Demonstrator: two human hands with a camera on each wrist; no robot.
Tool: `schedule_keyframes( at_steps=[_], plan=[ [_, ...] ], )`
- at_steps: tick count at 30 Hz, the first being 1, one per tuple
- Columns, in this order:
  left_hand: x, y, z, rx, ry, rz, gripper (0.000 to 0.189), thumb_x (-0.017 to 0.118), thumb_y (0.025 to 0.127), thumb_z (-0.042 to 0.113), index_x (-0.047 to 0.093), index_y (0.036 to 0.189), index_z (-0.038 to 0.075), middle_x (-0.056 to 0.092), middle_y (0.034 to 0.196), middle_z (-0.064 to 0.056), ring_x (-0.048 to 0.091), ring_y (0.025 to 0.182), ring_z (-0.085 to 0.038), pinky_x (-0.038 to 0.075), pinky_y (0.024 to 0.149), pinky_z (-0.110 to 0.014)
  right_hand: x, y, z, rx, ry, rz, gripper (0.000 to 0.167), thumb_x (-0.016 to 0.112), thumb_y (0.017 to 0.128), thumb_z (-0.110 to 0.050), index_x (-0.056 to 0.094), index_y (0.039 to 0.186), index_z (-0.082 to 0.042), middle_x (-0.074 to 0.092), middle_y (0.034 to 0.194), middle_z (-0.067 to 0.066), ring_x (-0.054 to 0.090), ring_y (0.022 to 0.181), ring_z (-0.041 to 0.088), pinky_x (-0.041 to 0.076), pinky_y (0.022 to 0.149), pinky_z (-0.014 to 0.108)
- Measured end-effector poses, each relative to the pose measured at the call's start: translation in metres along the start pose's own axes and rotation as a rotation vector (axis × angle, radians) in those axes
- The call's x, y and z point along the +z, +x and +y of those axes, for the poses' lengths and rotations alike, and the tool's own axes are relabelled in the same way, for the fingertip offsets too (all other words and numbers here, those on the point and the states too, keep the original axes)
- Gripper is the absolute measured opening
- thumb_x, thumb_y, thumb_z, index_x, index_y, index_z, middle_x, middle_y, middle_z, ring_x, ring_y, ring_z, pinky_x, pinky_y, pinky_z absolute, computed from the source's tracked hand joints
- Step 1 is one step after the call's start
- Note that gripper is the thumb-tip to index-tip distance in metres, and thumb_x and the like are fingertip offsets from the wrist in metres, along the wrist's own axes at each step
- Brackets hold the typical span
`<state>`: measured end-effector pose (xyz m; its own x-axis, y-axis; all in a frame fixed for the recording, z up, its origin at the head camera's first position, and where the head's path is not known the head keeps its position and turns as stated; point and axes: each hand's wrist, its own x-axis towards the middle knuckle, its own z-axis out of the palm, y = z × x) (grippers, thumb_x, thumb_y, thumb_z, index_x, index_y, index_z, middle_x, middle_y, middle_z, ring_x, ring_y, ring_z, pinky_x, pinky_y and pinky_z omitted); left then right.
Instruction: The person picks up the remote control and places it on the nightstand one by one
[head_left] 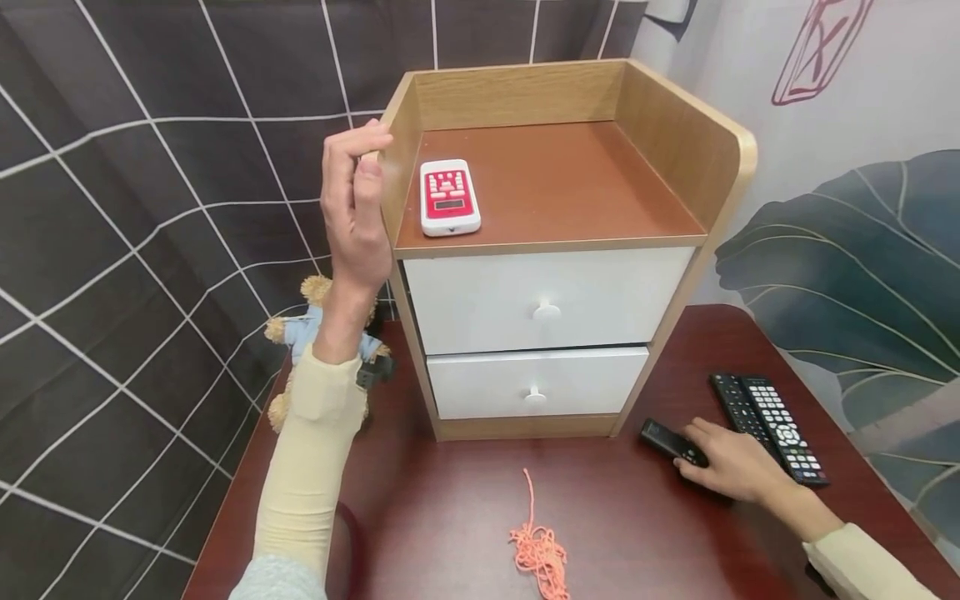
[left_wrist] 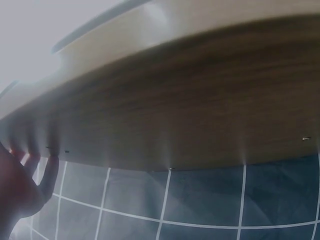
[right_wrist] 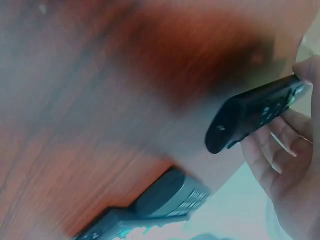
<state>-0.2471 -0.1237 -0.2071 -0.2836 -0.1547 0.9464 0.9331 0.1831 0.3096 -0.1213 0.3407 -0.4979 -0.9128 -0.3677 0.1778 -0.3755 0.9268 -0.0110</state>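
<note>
Tabletop (head_left: 450, 517): dark reddish-brown, glossy. Surround: dark cloth (head_left: 240, 158) with a white grid at left and behind; pale backdrop (head_left: 697, 100) at right, bearing a large blue-green leaf print (head_left: 870, 242). Cabinet (head_left: 480, 304): wood-toned, standing on the tabletop, two white drawer fronts with white knobs, a raised rim round three sides of its brown top. On that top, toward its left side, one red-and-white device (head_left: 450, 200) with a small dark display. Beside the cabinet at left, one teddy bear (head_left: 300, 333) in light blue, partly behind the left forearm. In front, one tangle of orange string (head_left: 542, 558). Writing: a red seal-like mark (head_left: 821, 50) on the backdrop; button legends too small to read. At right, a dark-buttoned remote (head_left: 746, 412) and a white-buttoned remote (head_left: 783, 425), side by side. Left hand (head_left: 356, 200): fingers loosely bent, apart, touching the cabinet's left side panel near its upper front edge. Right hand (head_left: 731, 462): thumb and fingers grasping a black remote (head_left: 663, 440), right of the cabinet's base.
</note>
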Motion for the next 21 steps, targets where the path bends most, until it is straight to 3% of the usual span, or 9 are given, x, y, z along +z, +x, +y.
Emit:
schedule_keyframes(
  at_steps=[5,9,13,18,21],
  plan=[
    [-0.002,-0.001,-0.001,-0.007,0.010,-0.005,0.042,0.039,0.092,0.019,0.058,0.108,-0.015,0.057,0.115,-0.029,0.055,0.124,-0.032,0.039,0.116,-0.036,0.004,0.000,-0.024,-0.181,-0.037,0.080,0.048,0.079,0.073,-0.040,0.070,0.106,-0.006,0.069,0.103,0.011,0.068,0.085,0.022,0.056,0.060,0.037],
    [-0.003,0.000,-0.001,-0.008,0.011,-0.007,0.042,0.039,0.092,0.019,0.058,0.108,-0.015,0.057,0.116,-0.029,0.055,0.125,-0.028,0.039,0.116,-0.036,0.004,0.010,-0.045,-0.311,-0.012,0.117,0.049,0.080,0.071,-0.039,0.071,0.106,-0.005,0.071,0.106,0.014,0.071,0.093,0.028,0.060,0.066,0.040],
    [-0.001,0.000,0.004,-0.017,0.004,-0.008,0.041,0.039,0.092,0.017,0.058,0.108,-0.016,0.057,0.116,-0.030,0.054,0.125,-0.033,0.039,0.117,-0.036,-0.002,0.025,-0.069,-0.426,0.018,0.122,0.047,0.079,0.073,-0.038,0.070,0.107,-0.007,0.070,0.104,0.010,0.069,0.089,0.021,0.059,0.064,0.035],
    [0.002,-0.001,0.023,-0.027,0.000,-0.006,0.039,0.038,0.092,0.013,0.056,0.107,-0.018,0.055,0.114,-0.033,0.054,0.124,-0.035,0.039,0.116,-0.035,-0.011,0.044,-0.102,-0.568,0.043,0.126,0.044,0.078,0.074,-0.039,0.068,0.106,-0.010,0.064,0.096,0.000,0.061,0.078,0.010,0.052,0.056,0.026],
    [0.002,-0.001,0.022,-0.025,0.004,-0.010,0.039,0.038,0.092,0.014,0.056,0.107,-0.017,0.055,0.115,-0.032,0.054,0.125,-0.036,0.040,0.116,-0.035,-0.016,0.057,-0.116,-0.626,0.036,0.127,0.043,0.077,0.075,-0.040,0.068,0.105,-0.011,0.057,0.090,-0.005,0.052,0.073,0.005,0.045,0.051,0.020]
  ],
)
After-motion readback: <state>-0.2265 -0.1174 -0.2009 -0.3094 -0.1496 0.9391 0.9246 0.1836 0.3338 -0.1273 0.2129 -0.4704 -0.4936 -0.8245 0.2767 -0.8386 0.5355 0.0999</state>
